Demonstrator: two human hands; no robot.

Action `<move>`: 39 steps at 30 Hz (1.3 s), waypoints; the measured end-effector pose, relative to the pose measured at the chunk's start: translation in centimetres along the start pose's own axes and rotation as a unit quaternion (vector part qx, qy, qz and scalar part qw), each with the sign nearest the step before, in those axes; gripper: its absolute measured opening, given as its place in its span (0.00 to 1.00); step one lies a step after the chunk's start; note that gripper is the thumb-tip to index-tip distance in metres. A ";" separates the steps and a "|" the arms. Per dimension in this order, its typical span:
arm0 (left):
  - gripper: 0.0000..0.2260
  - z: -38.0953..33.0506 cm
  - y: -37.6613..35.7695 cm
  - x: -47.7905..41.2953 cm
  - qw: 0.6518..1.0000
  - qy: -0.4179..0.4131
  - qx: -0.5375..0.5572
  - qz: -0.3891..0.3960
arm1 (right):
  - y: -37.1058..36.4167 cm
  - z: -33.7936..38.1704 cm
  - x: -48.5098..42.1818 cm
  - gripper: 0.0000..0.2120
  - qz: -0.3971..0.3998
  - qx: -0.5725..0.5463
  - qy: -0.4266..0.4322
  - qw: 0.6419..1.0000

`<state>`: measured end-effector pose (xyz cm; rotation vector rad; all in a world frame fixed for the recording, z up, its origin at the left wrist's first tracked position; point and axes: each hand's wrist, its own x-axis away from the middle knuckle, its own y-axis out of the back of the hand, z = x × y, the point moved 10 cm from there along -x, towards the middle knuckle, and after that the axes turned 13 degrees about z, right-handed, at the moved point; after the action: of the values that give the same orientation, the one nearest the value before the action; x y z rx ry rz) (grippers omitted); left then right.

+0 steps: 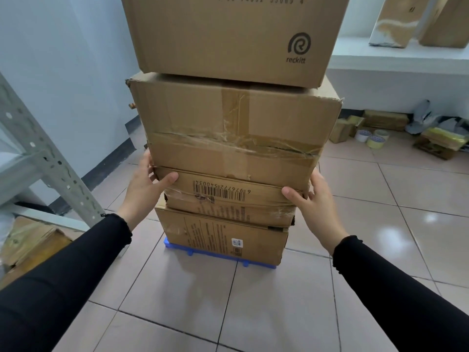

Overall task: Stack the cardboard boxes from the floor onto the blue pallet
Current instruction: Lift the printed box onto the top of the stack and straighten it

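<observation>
A tall stack of cardboard boxes stands on the blue pallet (203, 253), whose edge shows under the bottom box (223, 240). Above that lies a flat box with a barcode (228, 201), then a large taped box (236, 133), then a top box printed "reckitt" (228, 36). My left hand (146, 184) presses the left end of the barcode box, thumb on its front face. My right hand (312, 199) grips the right end of the same box, thumb on the front. The large taped box rests just above my fingers.
A grey metal shelf frame (45, 158) stands at the left, with flattened cardboard (30, 245) on the floor below it. Small boxes, tape rolls (373, 138) and bags lie along the back right wall. A white ledge (396, 59) holds more boxes. Tiled floor lies in front.
</observation>
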<state>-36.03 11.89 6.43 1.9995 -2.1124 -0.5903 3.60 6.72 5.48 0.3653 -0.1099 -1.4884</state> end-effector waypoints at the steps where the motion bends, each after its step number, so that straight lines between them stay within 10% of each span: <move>1: 0.41 0.9 -0.1 0.3 1.000 0.013 0.002 0.004 | 0.1 -0.8 0.2 0.45 -0.001 0.013 -0.015 1.000; 5: 0.50 4.8 -1.4 2.0 0.995 0.092 -0.041 0.026 | -0.8 -5.1 1.8 0.63 0.028 -0.007 -0.118 0.993; 13: 0.26 8.6 -4.2 1.9 0.987 0.133 -0.056 0.076 | -4.8 -8.8 2.5 0.28 0.071 -0.024 -0.144 0.987; 39: 0.19 9.5 -3.8 2.5 0.980 0.144 -0.136 -0.025 | -5.2 -10.8 2.4 0.26 0.010 0.047 -0.152 0.987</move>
<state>-36.49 10.87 -4.03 1.8624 -1.7177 -0.5282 2.01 5.98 -6.59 0.2103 -0.4271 -1.5144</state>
